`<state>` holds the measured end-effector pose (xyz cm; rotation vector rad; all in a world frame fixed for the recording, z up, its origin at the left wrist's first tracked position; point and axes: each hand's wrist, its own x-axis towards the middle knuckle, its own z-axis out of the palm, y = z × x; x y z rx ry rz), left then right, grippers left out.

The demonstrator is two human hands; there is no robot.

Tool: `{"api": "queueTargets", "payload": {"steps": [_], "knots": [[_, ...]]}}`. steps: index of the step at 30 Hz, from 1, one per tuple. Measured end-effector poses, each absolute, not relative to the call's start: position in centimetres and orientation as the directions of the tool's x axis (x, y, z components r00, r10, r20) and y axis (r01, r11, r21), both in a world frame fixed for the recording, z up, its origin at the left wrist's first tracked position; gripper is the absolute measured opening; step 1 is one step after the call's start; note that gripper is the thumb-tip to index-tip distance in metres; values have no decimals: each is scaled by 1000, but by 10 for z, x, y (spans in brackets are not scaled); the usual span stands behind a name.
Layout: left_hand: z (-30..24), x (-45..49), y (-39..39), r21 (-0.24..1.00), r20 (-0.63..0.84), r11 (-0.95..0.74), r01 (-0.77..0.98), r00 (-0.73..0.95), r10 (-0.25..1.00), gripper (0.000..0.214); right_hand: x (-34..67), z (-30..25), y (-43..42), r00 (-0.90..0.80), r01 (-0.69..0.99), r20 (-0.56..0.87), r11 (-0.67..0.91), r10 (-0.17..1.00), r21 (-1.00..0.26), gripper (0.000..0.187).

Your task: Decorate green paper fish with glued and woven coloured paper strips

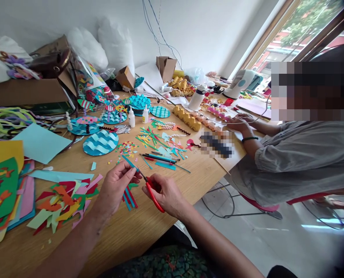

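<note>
Between the thumb and fingers of my left hand (pixel 115 183) is a narrow blue paper strip (pixel 127 159), its free end pointing up and away. My right hand (pixel 167 196) grips red-handled scissors (pixel 153 197), and their blades meet the strip near my left fingertips. How far the blades are apart is too small to tell. Under my hands lie several blue and dark red paper strips (pixel 129 200). Just beyond sit pencils or pens (pixel 160 158) and a small heap of multicoloured paper bits (pixel 127 148).
Colourful paper scraps (pixel 64 202) and stacked coloured sheets (pixel 4 189) lie left. Wavy blue paper discs (pixel 100 143), two white glue bottles (pixel 131 117) and yellow egg-carton strips (pixel 186 117) stand farther back. A co-worker (pixel 276 154) sits at right, hands on the table.
</note>
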<state>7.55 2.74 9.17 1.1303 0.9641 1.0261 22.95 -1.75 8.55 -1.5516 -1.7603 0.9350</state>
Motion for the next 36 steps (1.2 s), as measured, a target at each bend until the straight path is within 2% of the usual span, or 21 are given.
{"api": "queueTargets", "payload": {"steps": [18,36], "knots": [[85,82,26,969,-63,118,-216,246,967,15,228,84,-17,-64,615,92,112,994,-781,28],[84,77,26,968,-98,156,-196,278,955,18,231,80,-20,-71,735,162,162,984,-659,26]]}}
